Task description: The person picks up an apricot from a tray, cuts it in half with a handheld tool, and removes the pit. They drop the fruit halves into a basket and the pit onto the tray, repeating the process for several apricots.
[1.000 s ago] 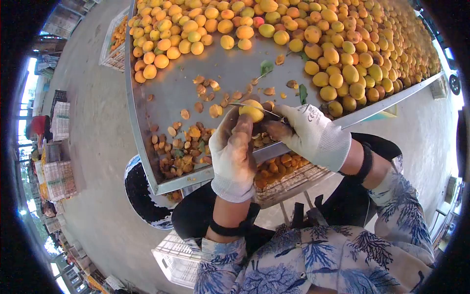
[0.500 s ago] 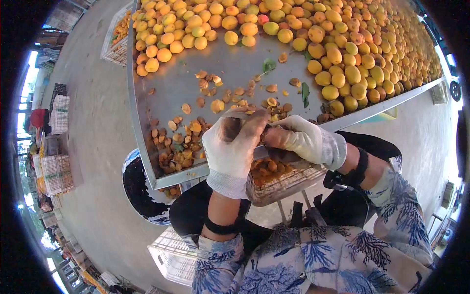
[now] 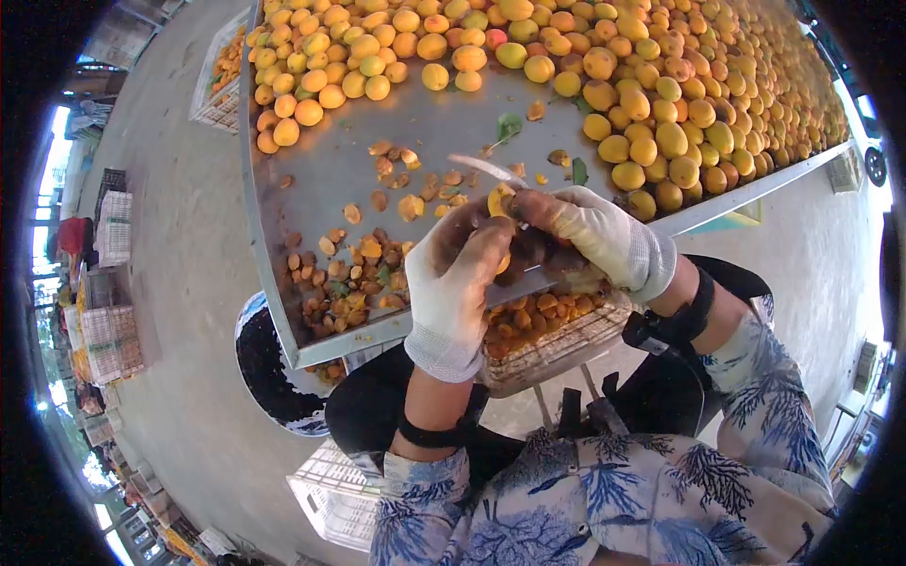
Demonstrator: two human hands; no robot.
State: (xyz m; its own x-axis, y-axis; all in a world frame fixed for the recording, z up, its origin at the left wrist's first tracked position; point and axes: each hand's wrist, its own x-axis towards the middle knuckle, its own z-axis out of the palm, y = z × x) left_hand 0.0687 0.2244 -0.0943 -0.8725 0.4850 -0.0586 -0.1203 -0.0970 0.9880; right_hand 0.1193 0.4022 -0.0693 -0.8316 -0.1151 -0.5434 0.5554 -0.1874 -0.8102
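Note:
My left hand [image 3: 453,278], in a stained white glove, has its fingers closed on a split yellow-orange fruit [image 3: 500,200]. Against the same fruit press the thumb and fingers of my right hand [image 3: 599,231], also gloved. A thin pale curved strip [image 3: 483,168], perhaps a blade, sticks out above the hands; which hand holds it is unclear. Below them a basket [image 3: 557,354] holds orange fruit pieces. Pits and scraps [image 3: 344,283] lie on the metal table [image 3: 425,123] to the left.
Whole yellow-orange fruits [image 3: 675,141] are heaped across the back and right of the table. A dark-filled round tub [image 3: 274,368] stands on the floor at its left corner. White crates [image 3: 113,340] stand farther left, with another white crate [image 3: 330,495] below the tub.
Both hands have parted a little and turned, bringing the split fruit and the pale strip into view. More of the basket's fruit pieces shows below.

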